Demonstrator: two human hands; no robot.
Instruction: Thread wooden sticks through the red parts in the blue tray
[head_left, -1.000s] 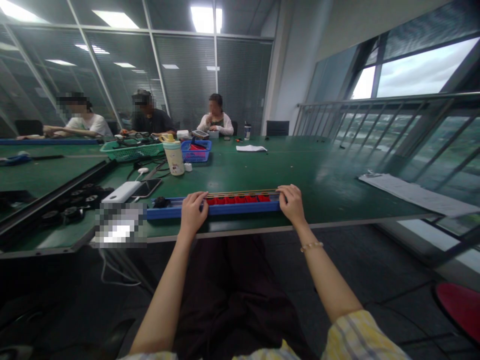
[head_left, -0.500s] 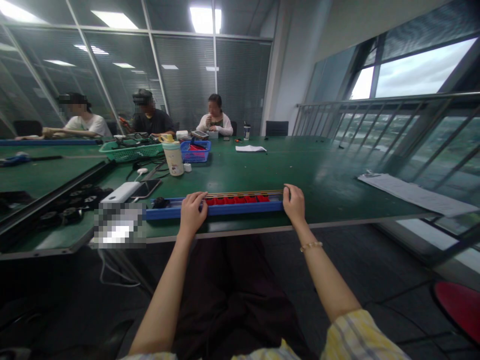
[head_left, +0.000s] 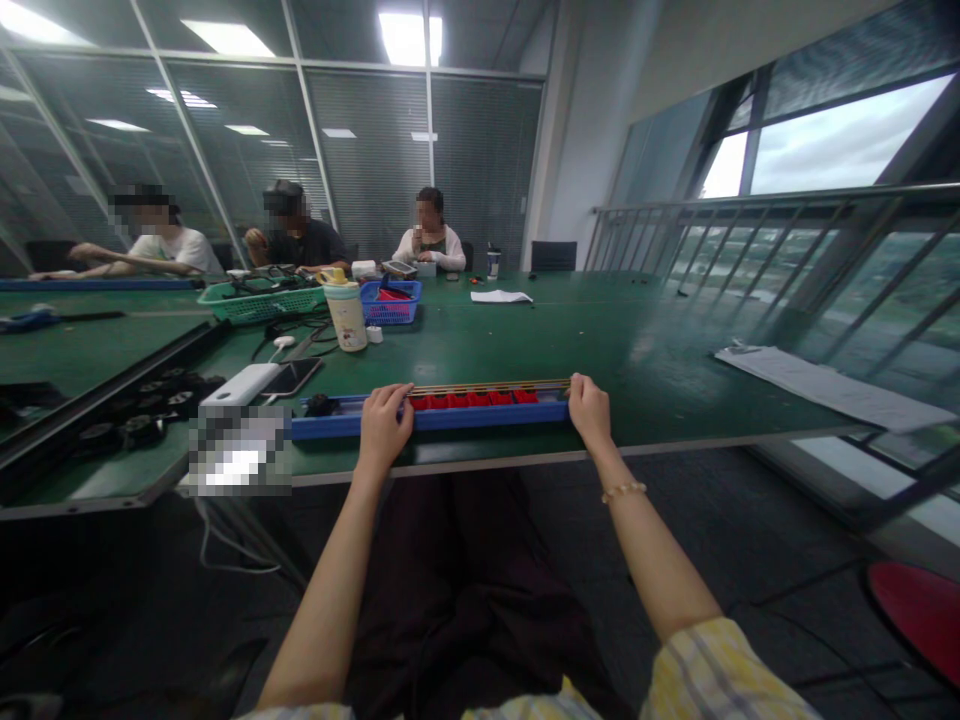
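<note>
A long blue channel [head_left: 487,415] lies along the near edge of the table. Several red pieces [head_left: 480,400] sit in a row inside it, and thin yellow-orange strips [head_left: 487,387] run lengthwise above them. My left hand [head_left: 386,420] is closed over the channel left of the red pieces, its fingertips at the left ends of the strips. Around the channel's right end my right hand [head_left: 590,408] is closed, with its fingertips by the strips' right ends. What lies under the fingers of both hands is partly hidden. A small black part [head_left: 321,404] rests in the channel's left end.
On the left are a power bank [head_left: 241,385], a phone [head_left: 292,377] and black parts in a dark tray [head_left: 142,425]. Beyond stand a cup [head_left: 346,318], a green basket [head_left: 259,303] and a blue basket [head_left: 391,305]. Papers [head_left: 832,385] lie right. Several people sit opposite.
My right hand has shifted slightly right and down at the channel's end. My left hand stays nearly still. Across the table, two people at the left have moved their arms.
</note>
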